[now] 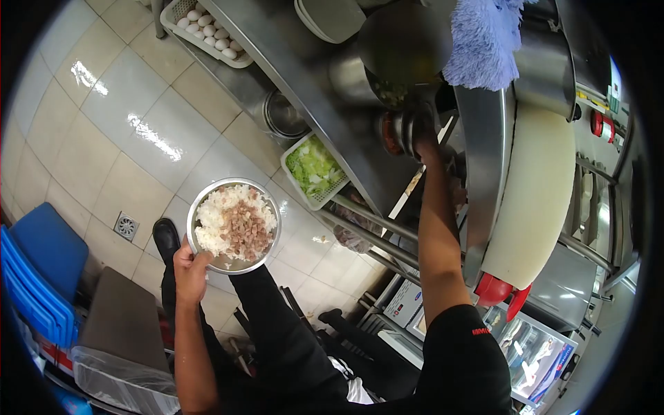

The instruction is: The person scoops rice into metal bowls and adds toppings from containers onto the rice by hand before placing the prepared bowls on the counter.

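Observation:
My left hand [191,271] grips the rim of a round metal bowl [275,243], thumb on the near edge, and holds it above the floor. White rice [220,207] fills the bowl, with diced brownish-pink meat [249,232] on top toward the right. On the other side, my right arm stretches into a dark shelf area, where my right hand [427,146] is at some small round metal containers [401,131]. One of these shows something reddish inside. Shadow hides the fingers of that hand, so whether they grip a container is unclear.
Below the steel counter [277,66] are a basket of eggs [209,31], a metal pot [285,114] and a basket of chopped lettuce [315,169]. A fluffy blue cloth [482,45] hangs near a large pot [543,69]. Blue stacked chairs [41,277] stand at left.

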Tool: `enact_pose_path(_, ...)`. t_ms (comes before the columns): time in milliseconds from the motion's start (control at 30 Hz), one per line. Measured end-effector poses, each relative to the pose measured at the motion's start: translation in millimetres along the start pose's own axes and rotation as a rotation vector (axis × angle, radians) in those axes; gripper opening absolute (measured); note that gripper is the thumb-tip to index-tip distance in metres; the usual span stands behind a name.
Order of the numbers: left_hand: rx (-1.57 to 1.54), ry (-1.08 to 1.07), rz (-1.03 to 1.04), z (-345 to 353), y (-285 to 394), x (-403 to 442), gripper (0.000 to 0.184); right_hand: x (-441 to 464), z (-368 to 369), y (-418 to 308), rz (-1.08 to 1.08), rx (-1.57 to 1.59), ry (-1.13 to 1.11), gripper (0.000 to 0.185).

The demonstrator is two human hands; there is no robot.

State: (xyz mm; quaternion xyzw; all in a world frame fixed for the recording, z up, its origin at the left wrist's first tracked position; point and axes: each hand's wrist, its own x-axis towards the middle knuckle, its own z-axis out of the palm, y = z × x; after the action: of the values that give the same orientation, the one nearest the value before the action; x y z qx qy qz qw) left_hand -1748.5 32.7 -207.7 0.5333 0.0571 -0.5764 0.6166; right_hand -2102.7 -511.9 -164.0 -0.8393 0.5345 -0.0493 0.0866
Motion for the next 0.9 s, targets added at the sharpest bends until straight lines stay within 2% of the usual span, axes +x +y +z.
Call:
enact_pose_path(333, 0.027, -0.027, -0.027, -4, -5, 3, 0.028, -7, -1, -5, -0.057, -0.015, 0.086, 0.030)
enact_pose_path(367, 0.026, -0.028, -0.028, -3, -5, 3, 0.028, -2, 9, 18, -0.121, -0.066, 0.223, 0.029)
enact_pose_path(467, 0.022, -0.023, -0.051, 0, -2, 4, 0.029, -3, 5, 20, -0.188, -0.179, 0.376, 0.028)
enact_pose_path(600, -0.028, -0.015, 0.005, 4, -4, 5, 0.029, -5, -6, -7, -0.194, -0.234, 0.370, 0.029)
enact_pose_path(767, -0.013, -0.040, -0.003, 0, -7, 8, 0.028, -2, 21, -16, -0.164, -0.150, 0.226, 0.033)
enact_pose_path(900, 0.064, -0.070, 0.006, 0, 1, 12, 0.026, -2, 41, -9, -0.143, -0.195, 0.243, 0.036)
